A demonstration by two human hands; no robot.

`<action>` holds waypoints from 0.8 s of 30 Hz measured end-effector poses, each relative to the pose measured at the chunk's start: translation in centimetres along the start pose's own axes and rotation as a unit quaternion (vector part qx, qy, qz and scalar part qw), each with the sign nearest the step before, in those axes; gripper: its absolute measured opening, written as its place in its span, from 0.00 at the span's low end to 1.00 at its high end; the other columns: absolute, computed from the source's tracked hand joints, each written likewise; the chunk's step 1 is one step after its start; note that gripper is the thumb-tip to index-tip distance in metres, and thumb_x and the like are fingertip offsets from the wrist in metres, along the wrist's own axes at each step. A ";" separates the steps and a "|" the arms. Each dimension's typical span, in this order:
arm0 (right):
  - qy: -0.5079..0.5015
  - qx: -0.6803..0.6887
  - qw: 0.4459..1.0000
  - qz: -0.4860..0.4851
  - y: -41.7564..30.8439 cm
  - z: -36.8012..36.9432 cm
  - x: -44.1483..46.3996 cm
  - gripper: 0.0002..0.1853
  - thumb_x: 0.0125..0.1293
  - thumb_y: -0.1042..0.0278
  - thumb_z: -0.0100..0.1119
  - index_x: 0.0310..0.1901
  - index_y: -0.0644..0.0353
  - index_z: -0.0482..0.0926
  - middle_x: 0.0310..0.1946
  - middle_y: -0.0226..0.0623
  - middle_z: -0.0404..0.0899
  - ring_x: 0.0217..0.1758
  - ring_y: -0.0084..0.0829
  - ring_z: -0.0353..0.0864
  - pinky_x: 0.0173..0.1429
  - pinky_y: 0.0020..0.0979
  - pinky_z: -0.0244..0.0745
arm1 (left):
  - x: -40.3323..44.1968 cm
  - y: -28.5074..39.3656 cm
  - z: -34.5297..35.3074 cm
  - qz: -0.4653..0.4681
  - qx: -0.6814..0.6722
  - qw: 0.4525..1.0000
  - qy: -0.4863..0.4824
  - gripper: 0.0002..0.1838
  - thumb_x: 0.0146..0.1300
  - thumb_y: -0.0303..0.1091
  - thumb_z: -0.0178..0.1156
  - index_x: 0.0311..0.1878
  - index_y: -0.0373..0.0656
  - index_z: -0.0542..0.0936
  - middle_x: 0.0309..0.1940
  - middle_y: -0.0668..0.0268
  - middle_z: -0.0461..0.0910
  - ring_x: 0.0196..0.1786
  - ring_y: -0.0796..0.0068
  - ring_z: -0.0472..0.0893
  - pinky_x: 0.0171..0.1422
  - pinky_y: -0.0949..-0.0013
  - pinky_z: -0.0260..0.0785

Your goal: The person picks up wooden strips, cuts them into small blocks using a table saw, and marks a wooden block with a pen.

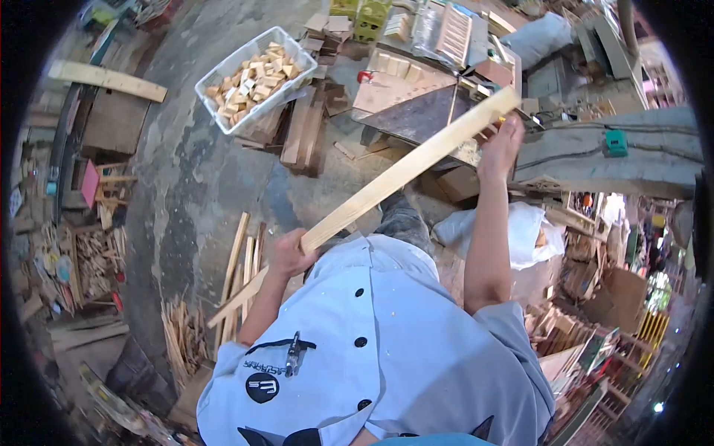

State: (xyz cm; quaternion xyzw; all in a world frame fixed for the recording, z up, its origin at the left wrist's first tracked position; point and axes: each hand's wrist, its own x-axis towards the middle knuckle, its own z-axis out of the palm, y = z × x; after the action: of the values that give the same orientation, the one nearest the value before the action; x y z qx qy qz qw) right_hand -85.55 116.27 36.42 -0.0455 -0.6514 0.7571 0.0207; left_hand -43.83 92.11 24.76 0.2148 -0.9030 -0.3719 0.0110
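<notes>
A long pale wooden board point(409, 167) stretches diagonally in front of my body. My left hand point(290, 254) is closed around its nearer, lower end, close to my waist. At the far upper end, my right hand point(500, 149) grips the board from its right side, with some fingers hidden behind the wood. Beyond my left wrist a narrow strip of wood point(236, 299) shows in line with the board; I cannot tell whether it is the same piece. The far end of the board overlaps a saw table point(409, 115) in view.
A white plastic bin point(216, 115) of small wood blocks point(256, 82) stands ahead to the left, beside stacked dark boards point(303, 134). Loose wood strips point(182, 334) lie at lower left. On the right are a grey beam point(595, 160) and a white sack point(532, 234).
</notes>
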 end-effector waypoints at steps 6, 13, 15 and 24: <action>-0.189 -0.422 0.877 -0.129 19.8 -0.7 5.3 0.27 0.82 0.51 0.52 0.70 0.66 0.74 0.59 0.51 0.85 0.61 0.53 0.85 0.67 0.41 0.80 | 0.5 -1.6 -5.7 -0.124 0.105 0.984 -0.071 0.27 0.52 0.53 0.73 0.49 0.42 0.86 0.33 0.49 0.87 0.40 0.44 0.88 0.46 0.47 0.80; -0.224 -0.646 0.715 -0.148 24.1 7.3 7.2 0.42 0.79 0.37 0.52 0.81 0.63 0.64 0.85 0.54 0.56 0.90 0.49 0.49 0.89 0.55 0.45 | 2.6 0.6 -10.3 -0.220 0.117 0.966 -0.068 0.27 0.53 0.49 0.72 0.50 0.38 0.86 0.35 0.45 0.88 0.43 0.42 0.89 0.47 0.50 0.80; -0.215 -0.712 0.631 -0.221 24.2 8.6 4.7 0.43 0.74 0.31 0.55 0.78 0.59 0.71 0.82 0.53 0.62 0.89 0.54 0.52 0.89 0.60 0.44 | 2.5 -0.8 -10.2 -0.226 0.117 0.966 -0.055 0.26 0.53 0.48 0.71 0.50 0.38 0.86 0.35 0.45 0.88 0.43 0.41 0.89 0.47 0.51 0.80; -0.143 -0.519 0.774 -0.334 21.3 6.6 3.0 0.16 0.63 0.54 0.71 0.48 0.53 0.88 0.49 0.39 0.85 0.59 0.46 0.83 0.72 0.49 0.73 | 5.4 -1.8 -8.8 -0.240 0.080 0.967 -0.045 0.27 0.54 0.46 0.71 0.52 0.34 0.85 0.38 0.44 0.89 0.45 0.42 0.90 0.51 0.51 0.81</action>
State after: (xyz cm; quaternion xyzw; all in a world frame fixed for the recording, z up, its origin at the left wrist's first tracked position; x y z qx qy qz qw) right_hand -88.56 106.80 16.23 0.2799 -0.9151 0.2473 0.1522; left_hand -46.46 82.94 29.13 0.4082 -0.8517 -0.2991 -0.1362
